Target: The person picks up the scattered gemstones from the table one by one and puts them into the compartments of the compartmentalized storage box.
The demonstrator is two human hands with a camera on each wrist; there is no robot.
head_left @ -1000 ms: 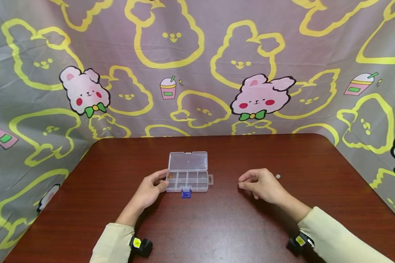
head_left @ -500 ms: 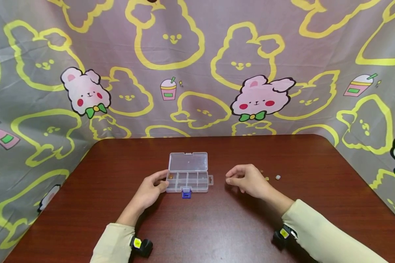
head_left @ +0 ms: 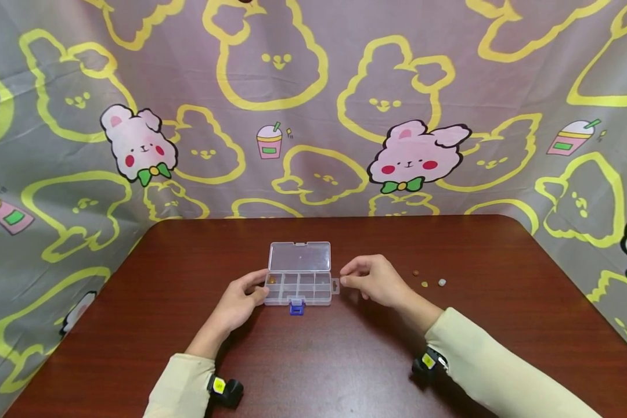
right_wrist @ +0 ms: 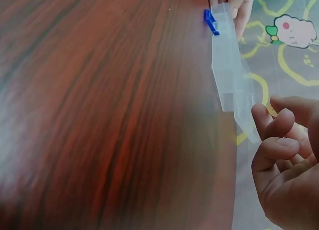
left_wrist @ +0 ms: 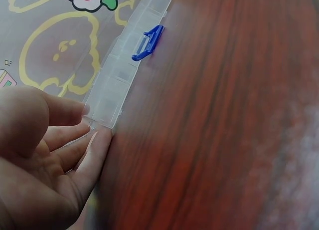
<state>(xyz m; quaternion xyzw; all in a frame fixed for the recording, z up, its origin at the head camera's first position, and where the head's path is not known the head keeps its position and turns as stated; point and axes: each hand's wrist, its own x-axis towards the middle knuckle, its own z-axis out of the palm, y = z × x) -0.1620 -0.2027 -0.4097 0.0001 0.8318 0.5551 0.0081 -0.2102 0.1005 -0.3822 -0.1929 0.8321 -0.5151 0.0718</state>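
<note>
A clear plastic compartment box stands on the table with its lid raised at the back and its blue latch hanging in front. An amber-coloured bead lies in its far left compartment. My left hand holds the box's left end between thumb and fingers; the left wrist view shows the fingertips at that end. Just off the box's right end, my right hand pinches a tiny brownish bead, mostly hidden between thumb and forefinger.
On the brown table, right of my right hand, lie a small brown bead, a yellowish one and a whitish one. A patterned cloth hangs behind the table and along its sides.
My right hand has moved left, from near the loose beads to the box's right end, uncovering the brown and yellowish beads. The left hand and the box have stayed in place.
</note>
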